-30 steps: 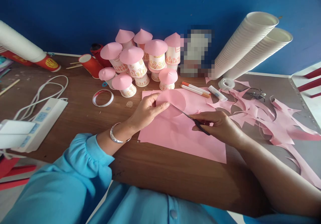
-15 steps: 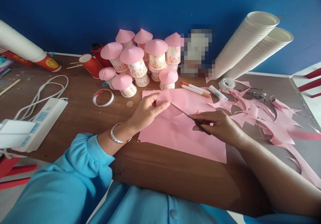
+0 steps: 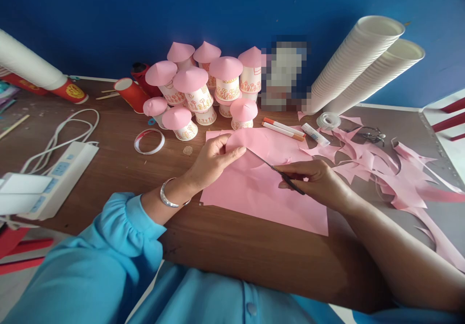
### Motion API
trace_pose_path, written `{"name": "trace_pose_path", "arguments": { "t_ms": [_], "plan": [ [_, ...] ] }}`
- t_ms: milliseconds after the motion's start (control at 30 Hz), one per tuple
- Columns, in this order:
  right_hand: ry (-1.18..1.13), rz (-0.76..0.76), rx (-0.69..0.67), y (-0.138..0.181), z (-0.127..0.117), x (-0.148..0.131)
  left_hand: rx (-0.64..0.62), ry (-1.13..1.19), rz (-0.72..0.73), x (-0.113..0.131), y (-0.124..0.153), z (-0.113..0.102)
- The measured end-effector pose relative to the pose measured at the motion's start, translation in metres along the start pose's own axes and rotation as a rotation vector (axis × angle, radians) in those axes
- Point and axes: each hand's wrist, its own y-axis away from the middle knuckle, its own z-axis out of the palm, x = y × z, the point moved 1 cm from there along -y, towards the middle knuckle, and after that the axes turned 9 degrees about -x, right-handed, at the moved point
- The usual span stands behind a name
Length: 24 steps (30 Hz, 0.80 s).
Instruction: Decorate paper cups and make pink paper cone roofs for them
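Observation:
My left hand pinches the left edge of a round pink paper disc between thumb and fingers. In my right hand is a pair of dark scissors, its handles gripped by thumb and fingers. The blades point up and left, lying across the disc with their tip close to my left thumb. Beneath both hands a larger pink paper sheet lies flat on the brown table. Just behind stand several decorated paper cups with pink cone roofs.
Two tall stacks of white cups lean at the back right. Pink paper scraps, markers, a glue stick and a tape roll lie to the right. To the left are a power strip and a paper ring.
Almost nothing differs. Both hands keep their grip, and the disc and scissors stay in nearly the same place.

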Motion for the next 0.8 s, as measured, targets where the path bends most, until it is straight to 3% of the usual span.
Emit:
{"name": "trace_pose_path", "arguments": {
  "t_ms": [233,500,800],
  "plan": [
    [-0.058,0.026,-0.021,-0.0016,0.0019,0.0032,0.008,0.021,-0.011,-0.0028,-0.0002,-0.0002],
    [-0.254,0.115,-0.131,-0.0035,0.0006,0.0085,-0.066,0.217,-0.113,-0.0081,-0.0006,0.0001],
    [-0.235,0.099,-0.136,-0.0033,-0.0004,0.0072,-0.062,0.295,-0.147,-0.0047,-0.0016,0.0025]
  ]
}}
